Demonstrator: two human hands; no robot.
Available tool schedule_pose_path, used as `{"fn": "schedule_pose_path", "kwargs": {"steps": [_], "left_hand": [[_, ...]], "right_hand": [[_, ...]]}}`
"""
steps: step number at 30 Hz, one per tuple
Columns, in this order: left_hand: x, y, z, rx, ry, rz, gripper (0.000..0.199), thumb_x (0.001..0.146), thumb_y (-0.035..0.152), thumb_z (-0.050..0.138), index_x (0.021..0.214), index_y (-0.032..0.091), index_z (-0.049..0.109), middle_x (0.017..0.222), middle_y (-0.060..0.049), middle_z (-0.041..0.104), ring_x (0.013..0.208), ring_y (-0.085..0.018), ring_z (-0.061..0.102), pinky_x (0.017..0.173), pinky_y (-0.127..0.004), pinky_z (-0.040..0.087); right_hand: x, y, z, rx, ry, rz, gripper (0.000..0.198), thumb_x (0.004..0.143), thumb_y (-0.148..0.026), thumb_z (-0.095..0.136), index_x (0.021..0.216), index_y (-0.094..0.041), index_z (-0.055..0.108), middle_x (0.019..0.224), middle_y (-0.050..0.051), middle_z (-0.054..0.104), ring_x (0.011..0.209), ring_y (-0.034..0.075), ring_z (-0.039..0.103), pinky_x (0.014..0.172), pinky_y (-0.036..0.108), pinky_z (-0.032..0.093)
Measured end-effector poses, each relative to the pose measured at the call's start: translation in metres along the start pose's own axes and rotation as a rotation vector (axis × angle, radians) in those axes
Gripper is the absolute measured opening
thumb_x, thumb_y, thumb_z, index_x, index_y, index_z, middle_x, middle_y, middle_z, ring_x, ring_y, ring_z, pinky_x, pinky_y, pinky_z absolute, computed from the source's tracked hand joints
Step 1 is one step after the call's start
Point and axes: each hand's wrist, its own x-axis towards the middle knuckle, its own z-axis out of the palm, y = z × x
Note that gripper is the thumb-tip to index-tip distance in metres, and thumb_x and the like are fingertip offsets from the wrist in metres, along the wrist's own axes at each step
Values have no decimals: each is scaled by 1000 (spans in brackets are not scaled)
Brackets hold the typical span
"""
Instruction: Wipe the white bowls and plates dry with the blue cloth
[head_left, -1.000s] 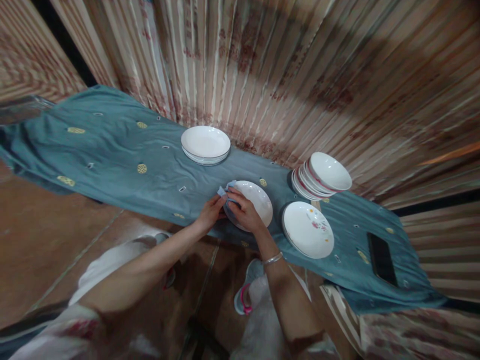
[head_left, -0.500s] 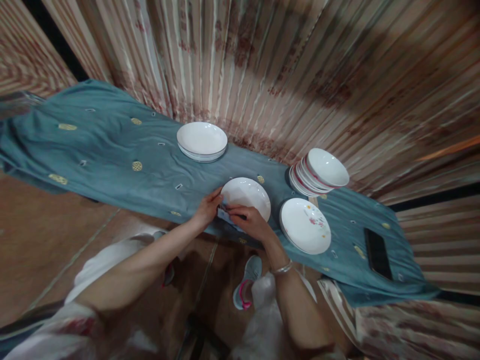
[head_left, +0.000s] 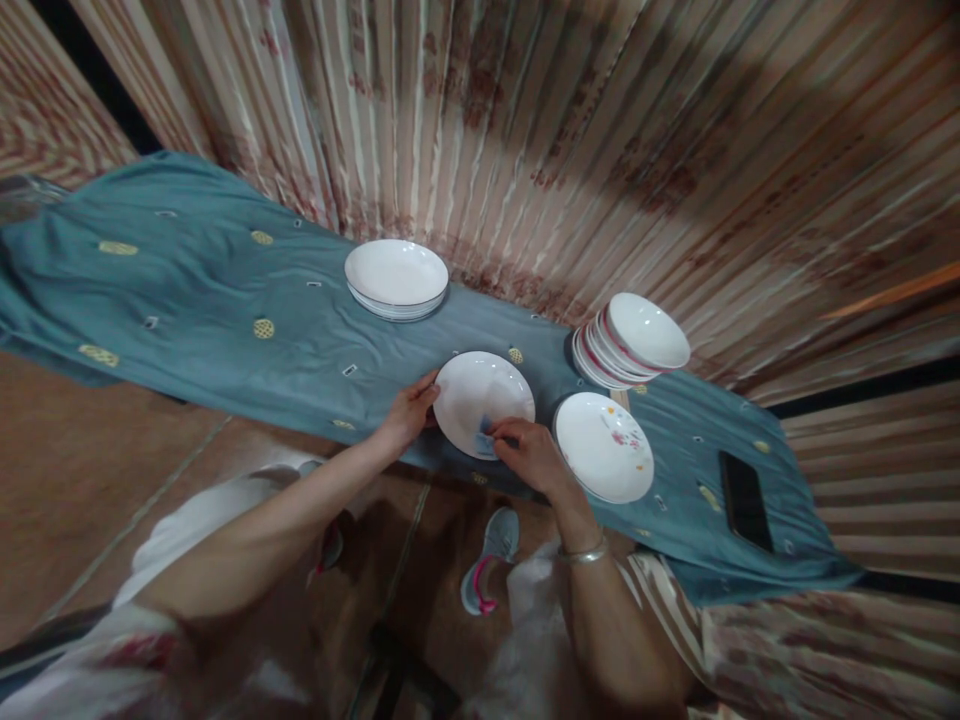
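Observation:
A round white plate [head_left: 476, 390] is in front of me near the table's front edge. My left hand [head_left: 412, 410] grips its left rim, with the fingers closed. Over the plate's lower right part, my right hand [head_left: 529, 455] pinches a thin, small blue piece [head_left: 484, 436], which is against the plate's inner surface; its exact kind is too blurred to tell. Just right of that hand is a white plate with printed flowers [head_left: 600, 450], seemingly on top of at least one more.
A stack of white plates [head_left: 397, 275] stands at the back. Tilted white bowls with red bands [head_left: 645, 335] are stacked at the back right. A black phone [head_left: 745, 500] lies on the blue-green tablecloth [head_left: 202, 300]. Behind the table hangs a striped curtain [head_left: 480, 130].
My right hand has moved right across the plate with the blue piece, from the left edge to the lower right. My left hand stays at the left rim. The view has shifted slightly.

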Motion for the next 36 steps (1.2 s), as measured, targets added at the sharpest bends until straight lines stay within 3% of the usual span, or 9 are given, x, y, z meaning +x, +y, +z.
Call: {"fn": "schedule_pose_path", "kwargs": {"steps": [11,18,27,36], "left_hand": [[0,0,-1,-38,-9,-13,46,78,26,72,122,19,66,93,-5,74,72,-16,68,62,-27,57],[1,-2,-2,-42,-21,-7,44,79,26,70,122,20,67,91,-4,74,72,-17,67,61,-27,57],[1,-5,-4,-13,-44,12,47,80,30,68,126,20,65,92,-5,74,79,-20,69,69,-33,58],[-3,-2,-3,-43,-69,2,50,79,31,70,127,18,63,96,-7,74,84,-22,70,70,-33,58]], "right_hand": [[9,19,5,-298,151,20,16,82,-9,57,78,-20,68,94,9,73,95,24,66,92,37,50],[25,31,11,-264,242,-31,21,89,-13,47,87,-19,67,107,13,69,110,27,60,105,45,43],[49,36,35,-170,271,-103,38,91,-18,43,125,-17,60,138,12,56,135,25,44,118,48,31],[63,19,45,-108,133,-100,45,93,-23,43,137,-17,53,151,11,44,142,23,37,121,45,29]]}}
